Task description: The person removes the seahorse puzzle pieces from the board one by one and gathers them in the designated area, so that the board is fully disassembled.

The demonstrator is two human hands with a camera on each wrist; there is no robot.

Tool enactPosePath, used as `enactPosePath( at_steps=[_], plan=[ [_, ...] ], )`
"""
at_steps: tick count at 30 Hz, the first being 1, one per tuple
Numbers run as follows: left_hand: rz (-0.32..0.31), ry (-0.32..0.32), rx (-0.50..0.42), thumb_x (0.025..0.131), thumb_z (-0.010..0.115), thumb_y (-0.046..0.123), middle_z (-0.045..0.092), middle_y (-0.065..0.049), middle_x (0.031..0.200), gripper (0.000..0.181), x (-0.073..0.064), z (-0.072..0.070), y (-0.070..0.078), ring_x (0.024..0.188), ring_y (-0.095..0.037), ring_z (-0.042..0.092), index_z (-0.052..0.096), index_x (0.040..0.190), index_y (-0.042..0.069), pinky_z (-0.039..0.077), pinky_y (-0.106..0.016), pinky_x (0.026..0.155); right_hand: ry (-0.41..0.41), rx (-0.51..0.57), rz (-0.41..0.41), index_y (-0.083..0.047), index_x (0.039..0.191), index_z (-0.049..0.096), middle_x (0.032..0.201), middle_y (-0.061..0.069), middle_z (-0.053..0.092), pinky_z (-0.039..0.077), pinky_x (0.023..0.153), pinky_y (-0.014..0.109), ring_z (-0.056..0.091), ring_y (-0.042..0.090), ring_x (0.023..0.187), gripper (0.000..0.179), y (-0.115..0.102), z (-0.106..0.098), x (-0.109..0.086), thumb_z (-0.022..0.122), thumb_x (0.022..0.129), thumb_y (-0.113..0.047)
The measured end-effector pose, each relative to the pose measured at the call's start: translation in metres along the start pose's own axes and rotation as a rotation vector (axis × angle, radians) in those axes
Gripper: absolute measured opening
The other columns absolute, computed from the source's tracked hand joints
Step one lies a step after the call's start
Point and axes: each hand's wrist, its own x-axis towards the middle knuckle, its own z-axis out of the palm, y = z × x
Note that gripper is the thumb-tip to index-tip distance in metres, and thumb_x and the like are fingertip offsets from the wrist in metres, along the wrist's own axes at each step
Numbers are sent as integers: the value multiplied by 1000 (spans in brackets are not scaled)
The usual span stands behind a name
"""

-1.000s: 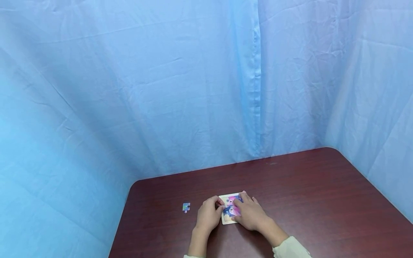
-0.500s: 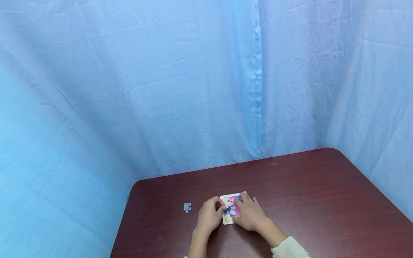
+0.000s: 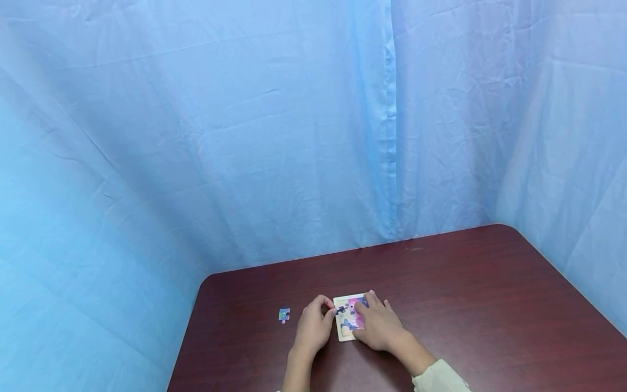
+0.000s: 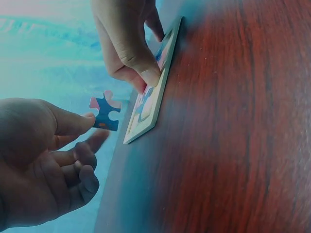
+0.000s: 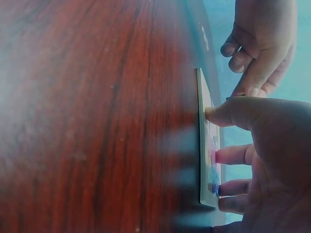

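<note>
My left hand pinches a dark blue jigsaw piece with a pink corner between thumb and fingertips. The piece is held up just off the left edge of a small framed jigsaw puzzle, which lies on the table. My right hand rests on the right part of that puzzle, its spread fingertips and thumb touching the pink and purple pieces. Part of the picture is hidden beneath this hand. Pale backing shows in the left side of the frame, beside a blue piece near the bottom.
A loose blue jigsaw piece with a green patch lies on the table to the left of my left hand. The dark red wooden table has rounded far corners. Light blue curtains hang behind it and along both sides.
My left hand has drawn slightly back to the left, lifting the dark blue piece out of the puzzle's left side. The right hand stays in place on the puzzle.
</note>
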Motion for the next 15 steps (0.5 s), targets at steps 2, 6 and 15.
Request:
enactPosePath(
  at_steps=[2,6,15],
  plan=[
    [-13,-1,-8,101,70,16,67,3,82,6,-1,-1,0,61,-5,47,65,99,18,40,-26,62,2,-2,-4,-6,135,64,156,29,49,33,119,71,38,49,154,57,1,0,0,80,86,-32],
    [-25,1,-7,104,67,18,72,2,86,6,-2,-4,-1,60,-6,47,62,100,18,40,-26,61,4,-7,-7,-6,136,64,156,29,49,33,119,71,38,49,154,58,2,1,1,80,87,-33],
    [-49,37,22,102,69,19,73,7,88,5,-5,-10,-7,61,-4,48,65,100,20,40,-24,60,4,-7,-14,-8,135,64,155,28,50,34,119,71,40,49,153,57,1,1,-1,80,87,-34]
  ],
)
